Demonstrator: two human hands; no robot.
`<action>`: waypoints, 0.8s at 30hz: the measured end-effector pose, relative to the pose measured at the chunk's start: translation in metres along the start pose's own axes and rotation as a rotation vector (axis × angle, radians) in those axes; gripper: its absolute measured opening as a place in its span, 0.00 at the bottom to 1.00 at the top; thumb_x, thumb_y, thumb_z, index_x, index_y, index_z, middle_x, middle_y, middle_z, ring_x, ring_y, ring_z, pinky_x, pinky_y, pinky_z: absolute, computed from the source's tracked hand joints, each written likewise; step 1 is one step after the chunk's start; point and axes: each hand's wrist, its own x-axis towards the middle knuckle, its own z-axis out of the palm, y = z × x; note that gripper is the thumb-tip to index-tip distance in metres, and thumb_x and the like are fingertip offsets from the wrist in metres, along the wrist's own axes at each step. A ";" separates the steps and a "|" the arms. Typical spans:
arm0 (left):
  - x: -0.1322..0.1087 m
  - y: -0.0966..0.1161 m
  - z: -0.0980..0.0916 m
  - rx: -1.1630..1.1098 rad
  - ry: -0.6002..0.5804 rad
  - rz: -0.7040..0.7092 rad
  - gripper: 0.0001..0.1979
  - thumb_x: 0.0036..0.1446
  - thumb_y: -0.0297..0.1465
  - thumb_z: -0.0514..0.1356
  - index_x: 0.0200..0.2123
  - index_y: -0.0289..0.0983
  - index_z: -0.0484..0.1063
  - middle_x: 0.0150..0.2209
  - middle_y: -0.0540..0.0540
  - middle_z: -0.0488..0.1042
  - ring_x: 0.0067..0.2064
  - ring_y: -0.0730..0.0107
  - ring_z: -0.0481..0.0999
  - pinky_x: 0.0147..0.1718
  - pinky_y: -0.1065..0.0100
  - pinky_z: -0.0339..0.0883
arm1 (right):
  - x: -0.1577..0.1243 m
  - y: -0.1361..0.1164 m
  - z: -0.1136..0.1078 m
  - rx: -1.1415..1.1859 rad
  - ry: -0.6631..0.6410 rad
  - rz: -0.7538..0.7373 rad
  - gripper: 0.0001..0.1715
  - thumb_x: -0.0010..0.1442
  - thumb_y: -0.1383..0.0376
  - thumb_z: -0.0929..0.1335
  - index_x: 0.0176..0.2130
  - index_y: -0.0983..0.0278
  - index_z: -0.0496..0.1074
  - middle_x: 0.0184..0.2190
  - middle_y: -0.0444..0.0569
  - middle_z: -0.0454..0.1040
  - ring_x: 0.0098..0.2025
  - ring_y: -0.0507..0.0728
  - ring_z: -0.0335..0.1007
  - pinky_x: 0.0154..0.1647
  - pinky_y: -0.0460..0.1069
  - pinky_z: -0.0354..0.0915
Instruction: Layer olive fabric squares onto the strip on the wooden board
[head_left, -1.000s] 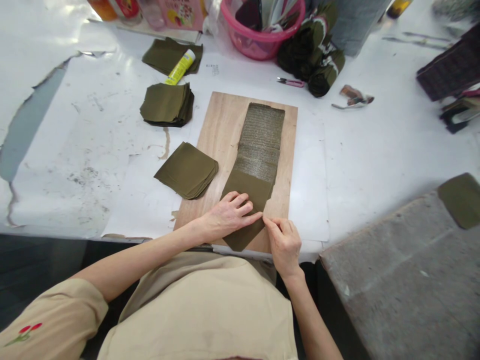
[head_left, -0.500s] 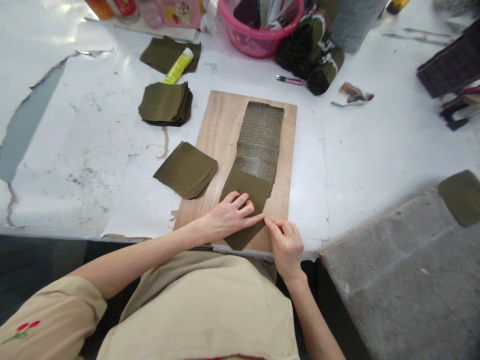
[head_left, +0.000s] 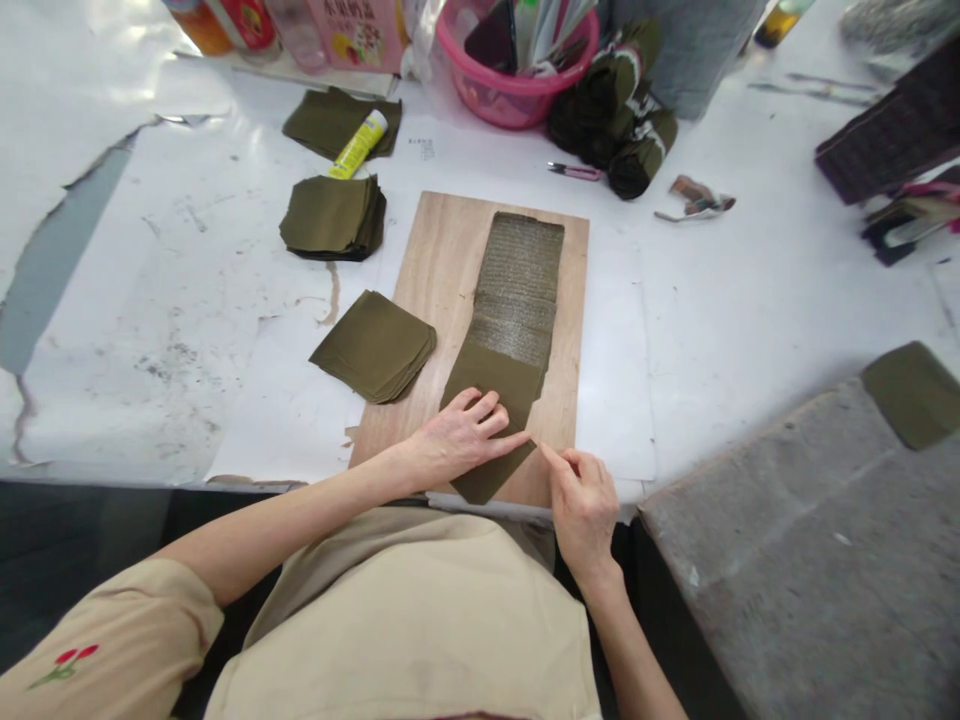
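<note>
A strip of olive fabric pieces (head_left: pixel 517 285) lies on a plywood board (head_left: pixel 439 235). Its upper part shows a ribbed, shiny surface, and smooth pieces overlap toward me. My left hand (head_left: pixel 465 435) presses down on a smooth olive fabric piece (head_left: pixel 484 480), the index finger stretched to its right corner and the other fingers bent and apart. Just beyond that corner, my right hand (head_left: pixel 585 500) is closed in a pinch; whatever its fingertips hold is too small to make out. A loose stack of olive fabric pieces (head_left: pixel 375 345) rests partly on the board's left edge.
Two more fabric stacks (head_left: pixel 330 215) sit at the left, with a yellow glue stick (head_left: pixel 358 145) on the farther one. Thread snips (head_left: pixel 575 171), dark yarn bundles (head_left: pixel 630 165) and a pink basket (head_left: pixel 517 100) stand behind the board. A grey slab (head_left: pixel 810 540) is at right.
My right hand has drawn slightly away to the right from the fabric corner. My left hand stays pressed on the fabric. The view has shifted a little.
</note>
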 end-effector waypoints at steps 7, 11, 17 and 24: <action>-0.002 -0.004 -0.001 -0.024 0.033 -0.013 0.19 0.66 0.26 0.54 0.59 0.40 0.64 0.50 0.40 0.71 0.54 0.58 0.69 0.54 0.56 0.62 | 0.009 -0.014 0.008 -0.081 -0.014 -0.035 0.21 0.64 0.73 0.64 0.53 0.56 0.74 0.40 0.50 0.73 0.40 0.57 0.62 0.41 0.51 0.59; -0.010 -0.010 0.003 -0.018 0.045 -0.091 0.18 0.65 0.24 0.54 0.58 0.36 0.65 0.51 0.39 0.71 0.56 0.58 0.69 0.55 0.56 0.62 | 0.004 -0.009 0.010 -0.122 -0.033 -0.049 0.23 0.63 0.73 0.65 0.54 0.55 0.73 0.42 0.51 0.73 0.41 0.57 0.62 0.41 0.52 0.58; -0.023 -0.020 0.008 0.034 0.127 -0.300 0.16 0.64 0.26 0.56 0.54 0.34 0.68 0.50 0.40 0.71 0.56 0.57 0.68 0.56 0.57 0.62 | 0.000 -0.004 -0.002 -0.097 -0.041 0.009 0.18 0.64 0.72 0.65 0.49 0.56 0.76 0.40 0.49 0.73 0.41 0.57 0.64 0.41 0.51 0.58; -0.030 -0.015 0.008 -0.071 0.250 -0.477 0.08 0.66 0.31 0.55 0.37 0.35 0.72 0.37 0.44 0.72 0.45 0.62 0.71 0.44 0.61 0.66 | 0.031 -0.025 0.004 0.011 0.038 0.038 0.12 0.67 0.65 0.63 0.46 0.62 0.74 0.39 0.51 0.75 0.41 0.57 0.66 0.43 0.51 0.60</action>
